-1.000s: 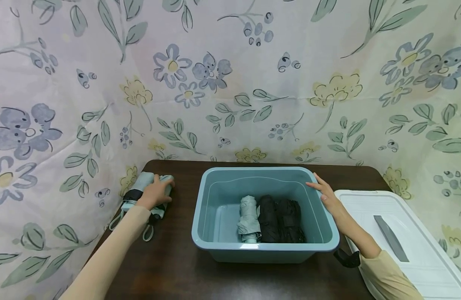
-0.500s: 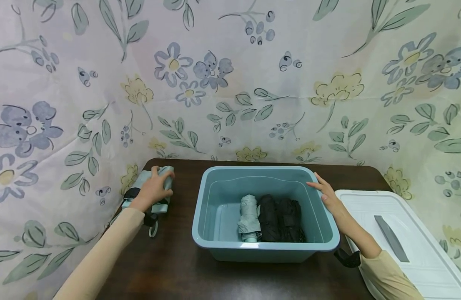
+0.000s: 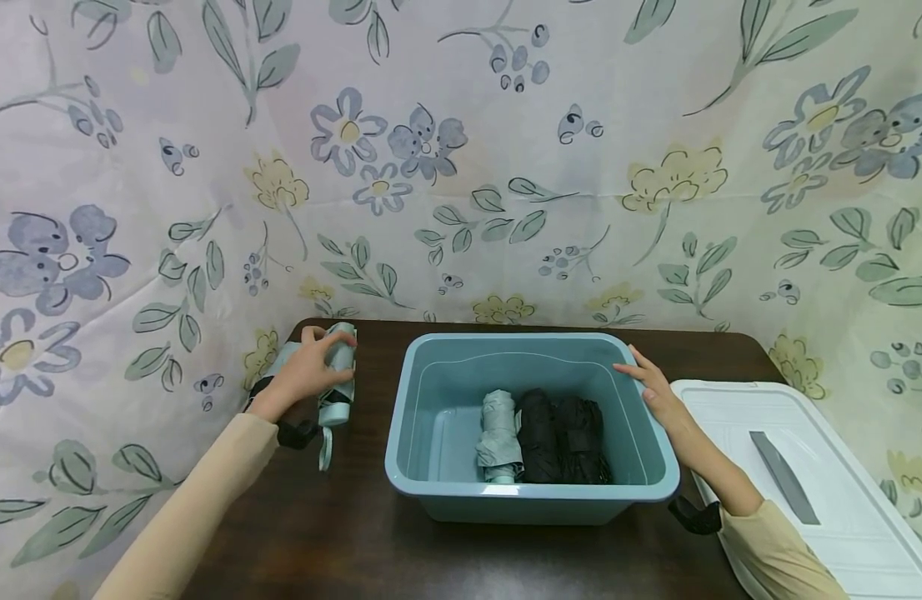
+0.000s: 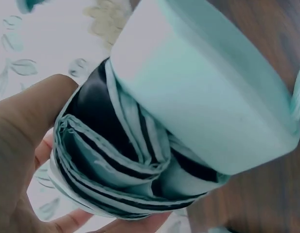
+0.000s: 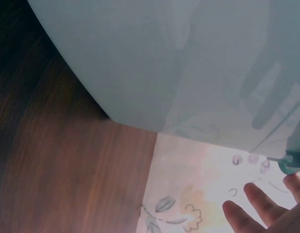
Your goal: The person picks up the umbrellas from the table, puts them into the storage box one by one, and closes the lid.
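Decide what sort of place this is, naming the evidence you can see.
Probably an indoor tabletop workspace, though the wider room is hidden: a dark brown table, a floral backdrop close behind it, and a blue storage bin holding rolled bundles.

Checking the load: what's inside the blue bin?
A pale green rolled bundle and two black bundles, side by side. The bin's near wall hides their near ends; anything beneath them is covered.

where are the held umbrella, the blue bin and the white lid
held umbrella [image 4: 175, 108]: left wrist view, on its pale green handle
blue bin [image 3: 521, 512]: head view, on its front wall
white lid [image 3: 844, 475]: head view, on its flat face beside the grey strip [image 3: 784, 477]
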The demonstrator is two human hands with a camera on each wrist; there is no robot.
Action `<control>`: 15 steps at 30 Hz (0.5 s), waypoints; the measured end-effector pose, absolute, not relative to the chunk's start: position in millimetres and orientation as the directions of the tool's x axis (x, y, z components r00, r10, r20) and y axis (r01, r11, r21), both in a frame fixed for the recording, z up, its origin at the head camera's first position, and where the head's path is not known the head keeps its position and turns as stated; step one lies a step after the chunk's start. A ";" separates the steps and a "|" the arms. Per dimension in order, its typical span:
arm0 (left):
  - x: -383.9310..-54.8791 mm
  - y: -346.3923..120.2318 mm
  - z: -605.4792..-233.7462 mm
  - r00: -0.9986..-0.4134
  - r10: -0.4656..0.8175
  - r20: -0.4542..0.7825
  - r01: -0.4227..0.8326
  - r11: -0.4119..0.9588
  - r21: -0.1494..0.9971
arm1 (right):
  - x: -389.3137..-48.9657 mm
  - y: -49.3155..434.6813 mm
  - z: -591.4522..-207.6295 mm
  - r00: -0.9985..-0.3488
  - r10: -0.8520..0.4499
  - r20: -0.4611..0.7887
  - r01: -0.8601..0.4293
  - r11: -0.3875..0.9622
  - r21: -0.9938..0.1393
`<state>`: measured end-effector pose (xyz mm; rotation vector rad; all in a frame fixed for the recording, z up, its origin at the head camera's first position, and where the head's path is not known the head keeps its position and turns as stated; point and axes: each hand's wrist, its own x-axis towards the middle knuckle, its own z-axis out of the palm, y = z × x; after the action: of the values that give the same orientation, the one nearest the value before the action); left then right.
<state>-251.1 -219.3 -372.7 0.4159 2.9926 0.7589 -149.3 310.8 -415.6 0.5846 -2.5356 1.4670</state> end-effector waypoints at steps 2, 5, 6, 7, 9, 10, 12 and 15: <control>-248.5 -217.4 -367.1 -0.960 0.277 0.037 0.259 0.831 0.492 | -149.3 310.7 -415.7 -0.911 -0.256 0.323 -0.408 0.444 -0.798; -244.7 -214.4 -358.8 -0.952 0.303 0.054 0.285 0.801 0.526 | -149.2 310.7 -416.0 -0.910 -0.259 0.323 -0.409 0.445 -0.796; -243.5 -213.4 -356.0 -0.947 0.313 0.065 0.298 0.788 0.539 | -149.2 310.8 -416.0 -0.911 -0.258 0.322 -0.408 0.446 -0.797; -242.5 -212.4 -353.4 -0.943 0.324 0.075 0.310 0.775 0.551 | -149.2 310.8 -416.0 -0.911 -0.258 0.322 -0.408 0.446 -0.797; -239.9 -210.0 -347.9 -0.936 0.338 0.098 0.332 0.754 0.568 | -149.2 310.7 -415.9 -0.911 -0.257 0.322 -0.408 0.444 -0.798; -239.0 -208.9 -345.4 -0.934 0.341 0.108 0.339 0.749 0.570 | -149.4 310.7 -415.5 -0.911 -0.258 0.321 -0.407 0.444 -0.798; -236.9 -207.1 -340.0 -0.929 0.350 0.122 0.353 0.735 0.578 | -149.4 310.7 -414.8 -0.913 -0.258 0.317 -0.403 0.443 -0.801; -234.2 -204.0 -331.8 -0.919 0.371 0.136 0.375 0.711 0.595 | -148.6 310.6 -414.2 -0.914 -0.261 0.312 -0.400 0.442 -0.802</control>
<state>-234.2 -204.0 -331.8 0.6354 2.9117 1.0147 -148.6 310.6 -414.2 0.5872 -2.5441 1.4751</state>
